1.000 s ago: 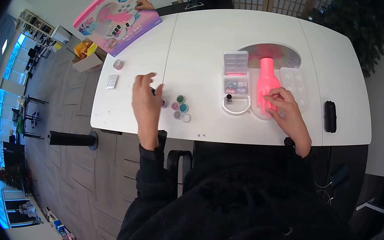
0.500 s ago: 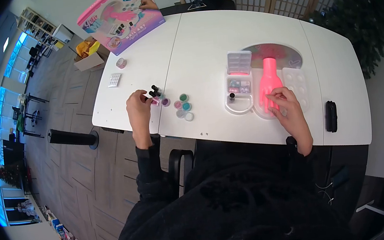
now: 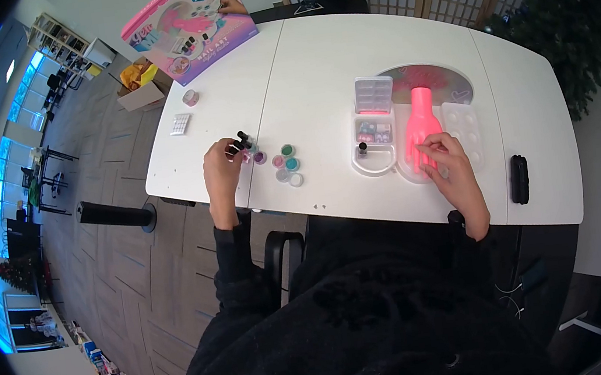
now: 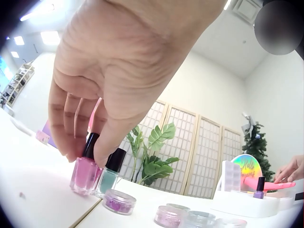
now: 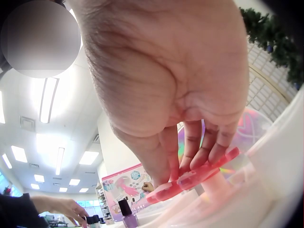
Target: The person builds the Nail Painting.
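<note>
At the left of the table, my left hand (image 3: 223,168) pinches the black cap of a pink nail polish bottle (image 4: 84,175) between thumb and fingers. The bottle stands upright, its base at the tabletop. Close beside it is a teal nail polish bottle (image 4: 108,179) with a black cap. A pot of purple glitter (image 4: 118,201) sits just in front of them. Over on the right, my right hand (image 3: 452,163) holds the fingers of a pink model hand (image 3: 422,125), thumb on one side and fingertips on the other. The model hand lies on a white base (image 3: 407,178).
Several glitter pots (image 3: 292,165) cluster in the middle. A white tray (image 3: 373,174) holds beads and a purple polish bottle (image 5: 129,216). The nail art box (image 3: 207,53) stands at the back left; a black case (image 3: 519,179) lies at the right.
My left hand has come down from above the table to the polish bottles and now grips the pink one's cap. My right hand stays at the model hand.
</note>
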The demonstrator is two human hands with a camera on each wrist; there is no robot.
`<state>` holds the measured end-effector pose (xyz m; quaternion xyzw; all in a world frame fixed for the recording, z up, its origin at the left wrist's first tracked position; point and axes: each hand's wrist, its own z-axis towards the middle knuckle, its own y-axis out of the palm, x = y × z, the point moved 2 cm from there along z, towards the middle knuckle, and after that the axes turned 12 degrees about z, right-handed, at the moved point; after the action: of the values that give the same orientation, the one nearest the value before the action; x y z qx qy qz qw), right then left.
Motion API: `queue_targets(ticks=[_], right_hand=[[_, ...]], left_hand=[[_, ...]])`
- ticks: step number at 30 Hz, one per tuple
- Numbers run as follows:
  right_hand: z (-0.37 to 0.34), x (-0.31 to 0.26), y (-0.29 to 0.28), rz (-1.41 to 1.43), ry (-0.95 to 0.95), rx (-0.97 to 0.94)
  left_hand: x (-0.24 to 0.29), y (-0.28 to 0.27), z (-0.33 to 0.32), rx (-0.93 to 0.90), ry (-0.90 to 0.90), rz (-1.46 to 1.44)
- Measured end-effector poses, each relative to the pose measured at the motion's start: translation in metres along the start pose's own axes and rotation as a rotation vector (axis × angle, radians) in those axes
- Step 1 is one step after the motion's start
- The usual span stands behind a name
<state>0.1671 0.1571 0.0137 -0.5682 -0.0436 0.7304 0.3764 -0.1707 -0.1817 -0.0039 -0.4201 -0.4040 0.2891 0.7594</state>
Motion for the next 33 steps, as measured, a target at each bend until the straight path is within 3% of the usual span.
queue_targets(ticks=[16,22,33], right_hand=[[-0.001,0.000,0.000,0.016,0.017,0.003],[-0.001,0.000,0.000,0.021,0.005,0.011],[-0.001,-0.002,-0.001,0.019,0.014,-0.003]], left_hand=[[0.000,0.017,0.014,0.070,0.180,-0.083],[0.003,0.021,0.017,-0.028,0.095,-0.123],[0.004,0.021,0.024,0.001,0.071,-0.185]])
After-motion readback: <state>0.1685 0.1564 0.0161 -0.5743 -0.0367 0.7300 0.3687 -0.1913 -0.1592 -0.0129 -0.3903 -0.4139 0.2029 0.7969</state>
